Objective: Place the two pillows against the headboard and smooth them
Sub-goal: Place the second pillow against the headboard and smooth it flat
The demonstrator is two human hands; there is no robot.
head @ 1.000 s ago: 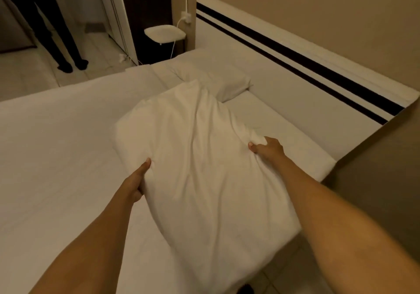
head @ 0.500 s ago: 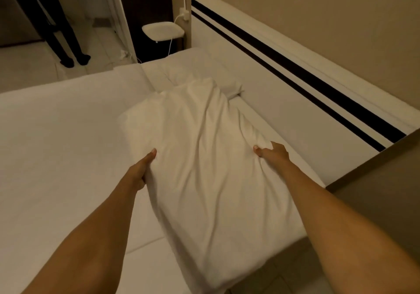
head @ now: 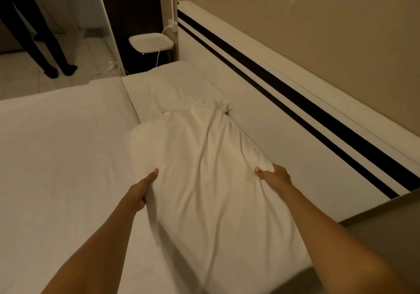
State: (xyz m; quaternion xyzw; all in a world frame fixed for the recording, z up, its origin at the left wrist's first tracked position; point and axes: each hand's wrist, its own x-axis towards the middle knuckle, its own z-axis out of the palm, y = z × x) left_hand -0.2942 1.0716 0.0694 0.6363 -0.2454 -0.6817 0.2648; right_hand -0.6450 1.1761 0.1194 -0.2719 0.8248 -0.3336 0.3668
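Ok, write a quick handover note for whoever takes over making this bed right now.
Left hand: closed on the near pillow's left edge.
Right hand: closed on its right edge, beside the headboard.
Near pillow: wrinkled, lying lengthwise along the headboard, its far end overlapping the far pillow.
Far pillow: flat at the head of the bed, against the headboard.
Done: far pillow looks placed.
Left: settle the near pillow, release both grips, smooth both pillows.

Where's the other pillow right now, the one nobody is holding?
In the head view the far pillow lies flat at the far end of the bed, alongside the headboard, just beyond the near pillow gripped by both hands.
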